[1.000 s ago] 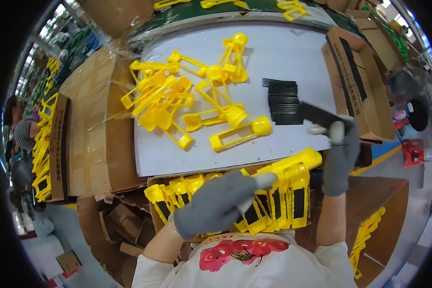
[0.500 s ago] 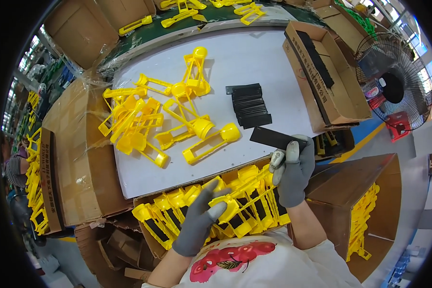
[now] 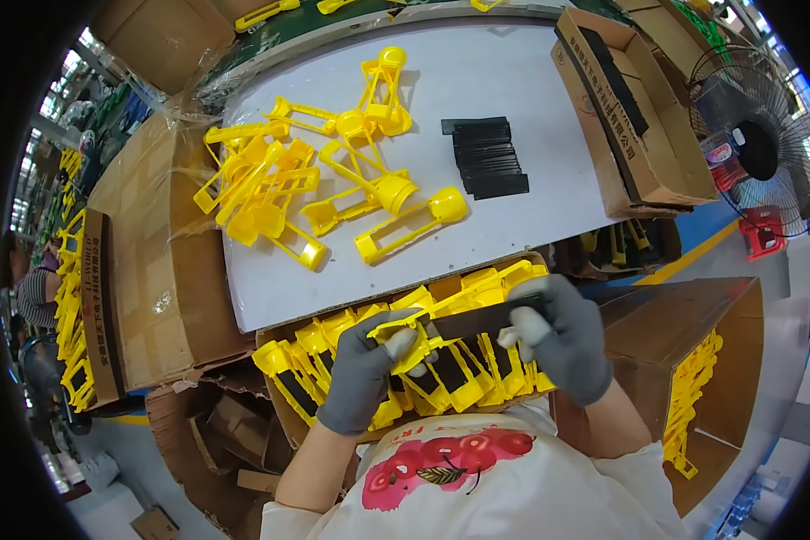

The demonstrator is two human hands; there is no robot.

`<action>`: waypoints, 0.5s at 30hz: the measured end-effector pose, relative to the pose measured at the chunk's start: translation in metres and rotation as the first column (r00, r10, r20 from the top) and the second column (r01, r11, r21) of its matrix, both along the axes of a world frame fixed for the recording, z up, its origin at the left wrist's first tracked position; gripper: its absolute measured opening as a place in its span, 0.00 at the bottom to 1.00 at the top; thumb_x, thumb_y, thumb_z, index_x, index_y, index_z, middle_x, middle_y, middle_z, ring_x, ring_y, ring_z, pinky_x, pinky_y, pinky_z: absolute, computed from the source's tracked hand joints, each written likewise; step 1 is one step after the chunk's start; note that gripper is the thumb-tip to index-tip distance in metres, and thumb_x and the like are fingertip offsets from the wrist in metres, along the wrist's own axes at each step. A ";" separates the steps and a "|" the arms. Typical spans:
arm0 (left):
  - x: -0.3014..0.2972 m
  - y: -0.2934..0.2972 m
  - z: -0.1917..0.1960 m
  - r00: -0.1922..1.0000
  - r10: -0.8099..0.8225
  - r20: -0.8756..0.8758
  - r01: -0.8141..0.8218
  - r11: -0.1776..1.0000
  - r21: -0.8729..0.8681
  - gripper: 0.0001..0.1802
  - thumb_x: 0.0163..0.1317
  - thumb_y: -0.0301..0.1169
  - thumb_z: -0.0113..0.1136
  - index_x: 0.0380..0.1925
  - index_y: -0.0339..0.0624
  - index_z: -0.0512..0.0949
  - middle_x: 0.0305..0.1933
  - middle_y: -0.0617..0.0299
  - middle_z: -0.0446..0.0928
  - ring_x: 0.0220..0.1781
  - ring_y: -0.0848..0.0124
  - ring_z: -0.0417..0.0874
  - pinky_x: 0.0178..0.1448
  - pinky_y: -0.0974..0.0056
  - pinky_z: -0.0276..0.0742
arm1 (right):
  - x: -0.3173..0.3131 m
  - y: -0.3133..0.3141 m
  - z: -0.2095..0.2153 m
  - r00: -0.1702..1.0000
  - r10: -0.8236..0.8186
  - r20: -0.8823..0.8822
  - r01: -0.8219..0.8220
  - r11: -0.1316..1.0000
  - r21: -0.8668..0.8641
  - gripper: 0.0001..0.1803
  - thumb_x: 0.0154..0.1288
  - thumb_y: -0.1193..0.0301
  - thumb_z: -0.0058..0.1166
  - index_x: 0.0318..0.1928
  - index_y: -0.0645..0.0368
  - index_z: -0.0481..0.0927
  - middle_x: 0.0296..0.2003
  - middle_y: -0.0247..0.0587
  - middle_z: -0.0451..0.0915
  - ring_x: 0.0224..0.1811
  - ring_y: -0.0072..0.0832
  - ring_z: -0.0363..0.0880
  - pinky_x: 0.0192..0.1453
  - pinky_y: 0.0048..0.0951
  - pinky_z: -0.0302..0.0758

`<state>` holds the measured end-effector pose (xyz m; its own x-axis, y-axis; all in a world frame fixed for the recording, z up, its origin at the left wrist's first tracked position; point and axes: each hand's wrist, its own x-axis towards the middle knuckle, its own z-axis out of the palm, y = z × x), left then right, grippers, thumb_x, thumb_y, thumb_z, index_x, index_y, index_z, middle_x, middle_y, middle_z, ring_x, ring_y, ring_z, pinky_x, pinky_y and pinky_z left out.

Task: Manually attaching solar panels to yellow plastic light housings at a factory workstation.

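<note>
Presently both gloved hands meet low in the view, over a cardboard box packed with finished yellow parts. The left hand, in a grey knit glove, pinches a yellow plastic frame piece; its grip is closed on that piece. The right hand, gloved the same, has its grip closed on one end of a thin black flat strip, which lies across toward the yellow piece and seems to touch it.

Risk, as I judge it: the strip is held only at its end, so it could skew or bow as it meets the frame, and slip into the box below. Thick glove fingertips may also hide the joint.

Counts: two hands, one strip in hand, one yellow piece in hand. On the white desk lies a stack of black strips, too close-packed to count, and a loose heap of yellow frame pieces, perhaps a dozen. Another open cardboard carton with black strips stands at the desk's right.
</note>
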<state>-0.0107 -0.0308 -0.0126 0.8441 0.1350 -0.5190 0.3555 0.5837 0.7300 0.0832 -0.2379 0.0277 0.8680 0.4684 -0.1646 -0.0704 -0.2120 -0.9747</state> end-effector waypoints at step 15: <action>0.002 -0.014 0.006 0.996 -0.066 -0.051 0.070 0.994 0.084 0.15 0.61 0.22 0.56 0.48 0.28 0.75 0.38 0.48 0.80 0.32 0.63 0.84 0.28 0.70 0.76 | -0.010 0.004 -0.019 0.990 0.114 0.079 -0.088 0.955 -0.282 0.10 0.64 0.70 0.57 0.42 0.60 0.74 0.26 0.41 0.82 0.25 0.27 0.83 0.30 0.25 0.77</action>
<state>-0.0083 -0.0452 -0.0068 0.8271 0.1236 -0.5483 0.4284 0.4928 0.7573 0.0728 -0.2344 0.0087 0.8362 0.5020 -0.2207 0.0541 -0.4760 -0.8778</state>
